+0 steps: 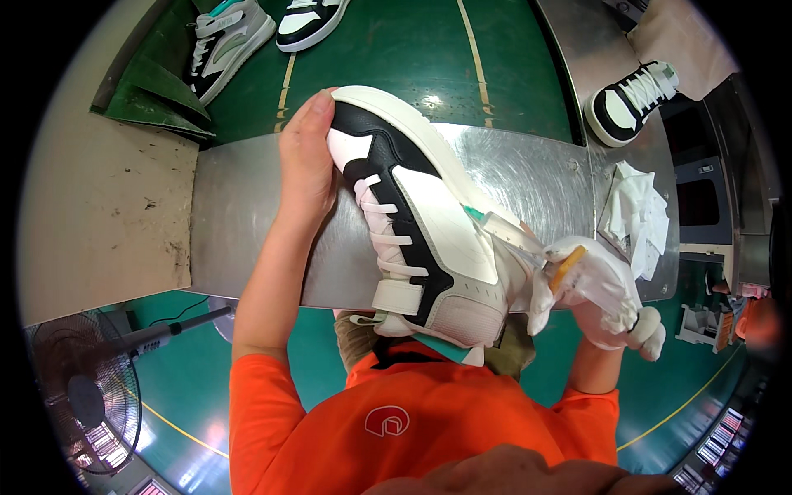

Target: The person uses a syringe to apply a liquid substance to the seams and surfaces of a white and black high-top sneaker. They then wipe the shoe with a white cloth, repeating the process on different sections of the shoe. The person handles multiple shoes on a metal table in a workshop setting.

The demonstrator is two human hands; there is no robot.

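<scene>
While the bare left hand (307,157) grips the toe of a white-and-black high-top sneaker (441,219) from its left side, the right hand (602,289), in a white glove, closes around a clear syringe (513,233) with a green tip (473,212) and a yellow part showing between the fingers. The sneaker is in front of the person's body, over the stainless-steel tabletop (239,190), its toe pointing away and its heel reaching past the near edge. It is tilted so that its laces (384,227) face left and its white sole (404,115) faces right. The green tip lies at the sneaker's side, close to the sole edge; I cannot tell whether it touches.

Beyond the tabletop runs a green conveyor belt (388,74) marked with pale strips. At its far left are a grey-and-black sneaker (231,49) and, just beside it, a black-and-white sneaker (309,21). Another black-and-white high-top (631,103) stands to the right of the belt, with crumpled white sheets (635,214) nearer the gloved hand. A fan (87,396) stands at lower left.
</scene>
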